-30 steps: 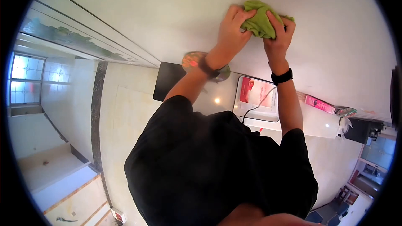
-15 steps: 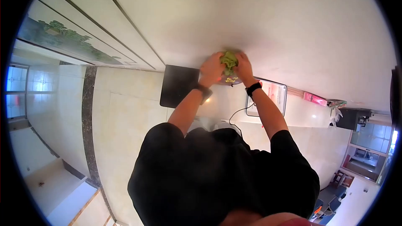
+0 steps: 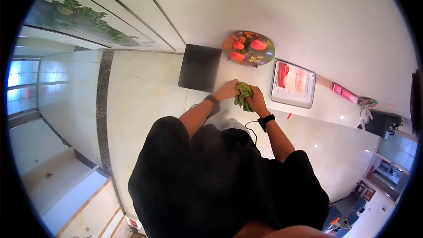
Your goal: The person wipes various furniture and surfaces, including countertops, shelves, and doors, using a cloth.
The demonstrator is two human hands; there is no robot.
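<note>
A crumpled green cloth point(image 3: 243, 97) is bunched between my two hands, in front of my body. My left hand point(image 3: 227, 90) has its fingers closed on the cloth's left side. On the other side, my right hand point(image 3: 257, 100) grips the same cloth, its fingers wrapped round the folds. Beyond the hands lies an oval board point(image 3: 248, 48) with a glossy picture of red-orange shapes and small yellow ones. A flat black square slab point(image 3: 199, 68) is left of it.
A white tray with a dark rim point(image 3: 308, 99) and printed papers in it lies to the right. Further right are a pink packet point(image 3: 344, 93) and a black box-like thing point(image 3: 373, 123). A dark cable point(image 3: 252, 128) runs close to my body.
Both hands have drawn back toward my body with the green cloth, away from the oval board. The board, mostly covered before, now shows fully. The camera view has shifted too.
</note>
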